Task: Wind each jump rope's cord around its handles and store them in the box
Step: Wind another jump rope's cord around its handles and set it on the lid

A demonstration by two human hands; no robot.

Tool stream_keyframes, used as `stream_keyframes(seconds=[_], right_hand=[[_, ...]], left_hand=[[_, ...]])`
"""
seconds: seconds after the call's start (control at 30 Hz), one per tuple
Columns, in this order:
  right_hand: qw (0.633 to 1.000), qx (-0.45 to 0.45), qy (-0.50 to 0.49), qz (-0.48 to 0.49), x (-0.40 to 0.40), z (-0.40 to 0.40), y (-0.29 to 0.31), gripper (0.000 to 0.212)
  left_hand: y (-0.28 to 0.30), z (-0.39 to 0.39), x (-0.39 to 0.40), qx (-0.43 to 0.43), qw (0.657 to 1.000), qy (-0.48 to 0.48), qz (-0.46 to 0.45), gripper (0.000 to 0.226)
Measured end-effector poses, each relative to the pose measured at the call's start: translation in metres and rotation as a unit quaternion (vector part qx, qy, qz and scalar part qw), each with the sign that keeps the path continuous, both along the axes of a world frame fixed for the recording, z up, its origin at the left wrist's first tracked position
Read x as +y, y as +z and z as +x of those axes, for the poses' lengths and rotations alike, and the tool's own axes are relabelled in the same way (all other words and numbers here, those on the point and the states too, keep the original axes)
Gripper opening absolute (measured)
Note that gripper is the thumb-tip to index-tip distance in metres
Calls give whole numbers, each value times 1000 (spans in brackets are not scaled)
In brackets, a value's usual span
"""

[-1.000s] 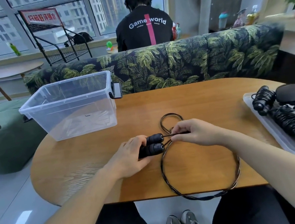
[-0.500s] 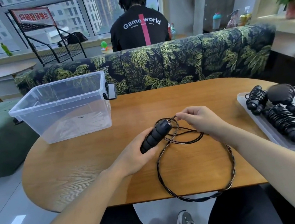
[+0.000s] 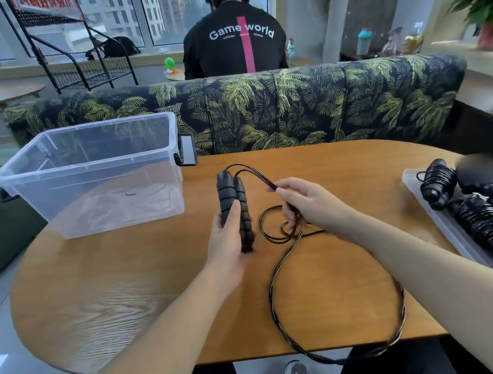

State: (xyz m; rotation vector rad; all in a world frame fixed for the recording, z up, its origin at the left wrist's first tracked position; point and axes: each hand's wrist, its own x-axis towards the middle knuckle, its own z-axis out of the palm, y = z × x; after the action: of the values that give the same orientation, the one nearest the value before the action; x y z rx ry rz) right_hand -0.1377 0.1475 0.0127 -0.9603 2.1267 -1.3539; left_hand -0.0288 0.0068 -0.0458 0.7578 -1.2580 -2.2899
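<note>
My left hand (image 3: 226, 244) grips two black jump rope handles (image 3: 234, 200) side by side, held upright above the wooden table (image 3: 127, 286). Their black cord (image 3: 283, 278) arcs from the handle tops to my right hand (image 3: 305, 203), which pinches it just right of the handles. The rest of the cord lies in loose loops on the table and hangs over the near edge. A clear plastic box (image 3: 96, 176) stands at the table's left back, with nothing in it.
A white tray (image 3: 432, 211) at the right edge carries several wound black jump ropes (image 3: 482, 221). A leaf-patterned sofa back (image 3: 276, 106) runs behind the table, and a person in a black shirt (image 3: 235, 43) sits beyond it, facing away.
My left hand has raised the handles from lying flat and low to upright. My right hand has drawn the cord up and to the right, so it now arcs off the handle tops.
</note>
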Motion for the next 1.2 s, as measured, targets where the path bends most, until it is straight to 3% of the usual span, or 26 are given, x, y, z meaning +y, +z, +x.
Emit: stream_keyframes(seconds=[0.2, 0.3, 0.4, 0.53, 0.63, 0.73, 0.83, 0.97, 1.07, 1.2], right_hand=[[976, 149, 56, 149, -21, 29, -17, 46], [965, 209, 63, 144, -26, 43, -19, 27], [961, 232, 73, 135, -29, 55, -19, 9], [925, 283, 121, 222, -22, 57, -12, 34], [928, 276, 140, 208, -11, 52, -5, 30], [931, 257, 148, 213, 1, 32, 1, 21], [944, 203, 166, 199, 14, 10, 3, 26], [951, 111, 226, 182, 25, -10, 1, 24], [944, 126, 222, 211, 26, -23, -1, 23], [933, 170, 131, 287, 23, -42, -4, 64]], left_hand=[[7, -8, -2, 18, 990, 13, 140, 52], [4, -6, -4, 41, 989, -9, 145, 64], [-1, -5, -3, 42, 991, -31, 119, 47], [4, -3, -4, 25, 989, 7, 143, 27], [5, -2, -10, 37, 988, 25, 148, 22], [6, 2, -16, 17, 996, -22, 89, 12], [9, 7, -18, -14, 996, -73, 38, 24], [13, 8, -21, 10, 986, -150, 72, 19], [12, 11, -20, 27, 975, -208, 77, 18], [11, 13, -25, 37, 964, -252, 74, 34]])
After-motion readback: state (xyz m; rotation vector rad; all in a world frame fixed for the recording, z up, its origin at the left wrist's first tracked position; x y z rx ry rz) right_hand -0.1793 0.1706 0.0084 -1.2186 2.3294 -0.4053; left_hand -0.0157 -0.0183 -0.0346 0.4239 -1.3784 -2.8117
